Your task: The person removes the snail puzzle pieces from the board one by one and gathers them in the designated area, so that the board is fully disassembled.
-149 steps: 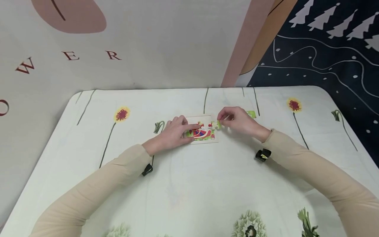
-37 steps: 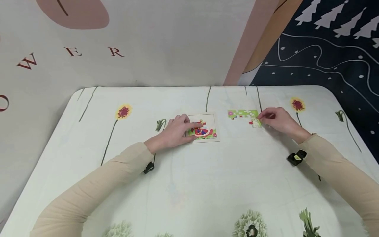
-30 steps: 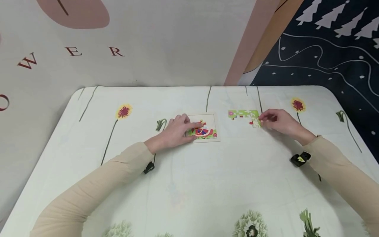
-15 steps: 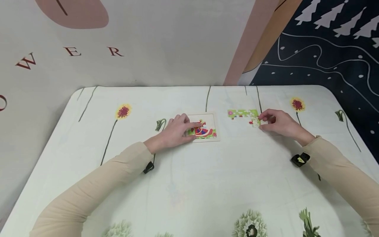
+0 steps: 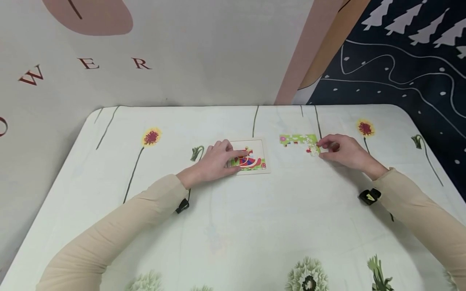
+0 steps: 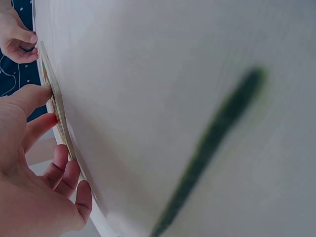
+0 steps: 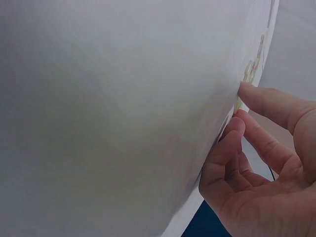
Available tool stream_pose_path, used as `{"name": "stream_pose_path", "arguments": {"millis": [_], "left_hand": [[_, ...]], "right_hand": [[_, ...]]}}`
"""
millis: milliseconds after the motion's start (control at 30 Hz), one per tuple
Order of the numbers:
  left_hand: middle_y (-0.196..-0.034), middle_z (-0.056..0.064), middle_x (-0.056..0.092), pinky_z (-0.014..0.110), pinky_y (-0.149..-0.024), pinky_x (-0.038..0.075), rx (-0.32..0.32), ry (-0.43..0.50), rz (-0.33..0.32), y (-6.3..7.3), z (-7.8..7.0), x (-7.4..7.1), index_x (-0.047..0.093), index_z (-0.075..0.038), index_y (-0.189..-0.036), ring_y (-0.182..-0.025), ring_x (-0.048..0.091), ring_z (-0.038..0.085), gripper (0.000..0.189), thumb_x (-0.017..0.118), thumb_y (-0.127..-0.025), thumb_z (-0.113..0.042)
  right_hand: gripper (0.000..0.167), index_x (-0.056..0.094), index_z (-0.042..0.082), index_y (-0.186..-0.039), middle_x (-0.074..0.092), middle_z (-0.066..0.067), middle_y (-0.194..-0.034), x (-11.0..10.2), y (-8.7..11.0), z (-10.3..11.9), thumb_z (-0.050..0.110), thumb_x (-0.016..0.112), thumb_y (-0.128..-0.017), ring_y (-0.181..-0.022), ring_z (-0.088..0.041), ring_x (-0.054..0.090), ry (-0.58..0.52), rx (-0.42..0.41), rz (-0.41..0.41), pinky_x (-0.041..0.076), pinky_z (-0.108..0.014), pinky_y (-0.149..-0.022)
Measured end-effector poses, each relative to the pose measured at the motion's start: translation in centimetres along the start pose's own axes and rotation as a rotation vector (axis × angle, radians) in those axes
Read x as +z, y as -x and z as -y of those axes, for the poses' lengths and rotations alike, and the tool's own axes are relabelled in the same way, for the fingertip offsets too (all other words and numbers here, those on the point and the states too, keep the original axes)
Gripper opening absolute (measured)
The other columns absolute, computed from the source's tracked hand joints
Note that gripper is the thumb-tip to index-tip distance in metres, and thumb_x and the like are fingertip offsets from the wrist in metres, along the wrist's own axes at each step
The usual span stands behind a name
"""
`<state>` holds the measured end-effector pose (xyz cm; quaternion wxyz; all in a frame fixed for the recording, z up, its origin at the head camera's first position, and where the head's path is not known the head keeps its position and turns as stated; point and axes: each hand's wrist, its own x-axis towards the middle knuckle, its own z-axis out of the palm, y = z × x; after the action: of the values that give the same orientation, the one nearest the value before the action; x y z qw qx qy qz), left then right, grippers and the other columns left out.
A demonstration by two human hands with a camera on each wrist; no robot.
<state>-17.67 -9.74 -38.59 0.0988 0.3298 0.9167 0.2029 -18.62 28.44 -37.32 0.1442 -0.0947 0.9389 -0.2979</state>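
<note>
A puzzle board (image 5: 267,157) with a pale frame lies near the far middle of the table. Red, blue and green pieces fill its lower part; its upper part shows bare backing. My left hand (image 5: 218,161) rests over the board's left side, index finger and thumb pressing on the picture. In the left wrist view, other fingers of the left hand (image 6: 34,197) touch the board edge (image 6: 61,111). To the right, a green jigsaw strip (image 5: 297,138) joins a puzzle piece (image 5: 313,150) below its right end. My right hand (image 5: 342,150) pinches that piece at its right edge.
A white flower-printed cloth (image 5: 255,226) covers the table. Behind it hangs a pale printed backdrop (image 5: 204,60), with a dark tree-patterned cloth (image 5: 393,72) at the right. Black wrist cameras (image 5: 369,196) sit below the sleeves.
Since five seconds ago, my right hand has moved right, taking a puzzle piece from the board's upper part to the green strip. Lately its fingers have shifted only slightly; my left hand stays put.
</note>
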Motion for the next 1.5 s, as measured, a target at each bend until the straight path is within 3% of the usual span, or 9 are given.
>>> {"name": "stream_pose_path", "arguments": {"millis": [200,500,1067,1300,1500], "left_hand": [[-0.099,0.004,0.046,0.035,-0.072,0.028,-0.013,-0.022,0.007,0.1,-0.1,0.1,0.058,-0.021,-0.137,-0.086,0.037,0.021,0.048,0.068,-0.091,-0.028],[-0.102,0.006,0.045,0.035,-0.072,0.030,0.021,-0.055,0.001,0.5,-0.2,0.1,0.057,-0.021,-0.137,-0.087,0.037,0.022,0.047,0.067,-0.091,-0.026],[-0.108,0.009,0.050,0.037,-0.076,0.035,0.019,-0.021,-0.044,1.6,0.2,-0.1,0.062,-0.015,-0.131,-0.093,0.041,0.023,0.045,0.072,-0.087,-0.022],[-0.119,0.011,0.052,0.038,-0.082,0.038,0.099,0.022,-0.048,1.7,0.5,0.0,0.066,-0.012,-0.125,-0.102,0.044,0.025,0.038,0.071,-0.088,-0.015],[-0.122,0.010,0.052,0.039,-0.084,0.038,0.171,0.065,-0.042,1.6,0.9,0.1,0.068,-0.012,-0.124,-0.105,0.045,0.026,0.035,0.067,-0.089,-0.008]], "right_hand": [[0.032,0.064,0.002,-0.117,0.059,-0.016,-0.107,0.0,0.2,0.1,0.015,0.072,-0.088,-0.090,-0.029,0.055,-0.013,-0.017,-0.015,0.043,-0.035,-0.068],[0.028,0.063,0.001,-0.115,0.061,-0.017,-0.107,0.1,0.5,0.3,0.008,0.068,-0.089,-0.089,-0.030,0.058,-0.038,-0.063,-0.072,0.046,-0.029,-0.067],[0.021,0.065,-0.001,-0.108,0.063,-0.017,-0.106,1.6,-0.8,3.3,0.006,0.068,-0.089,-0.083,-0.027,0.057,-0.096,-0.173,-0.094,0.044,-0.027,-0.066],[0.019,0.065,0.001,-0.107,0.063,-0.015,-0.103,2.6,-1.6,4.5,0.004,0.068,-0.088,-0.083,-0.026,0.056,-0.123,-0.192,-0.070,0.043,-0.035,-0.073],[0.019,0.066,-0.001,-0.106,0.063,-0.013,-0.098,3.7,-2.7,5.5,0.000,0.068,-0.086,-0.080,-0.025,0.055,-0.143,-0.228,-0.046,0.044,-0.033,-0.072]]}}
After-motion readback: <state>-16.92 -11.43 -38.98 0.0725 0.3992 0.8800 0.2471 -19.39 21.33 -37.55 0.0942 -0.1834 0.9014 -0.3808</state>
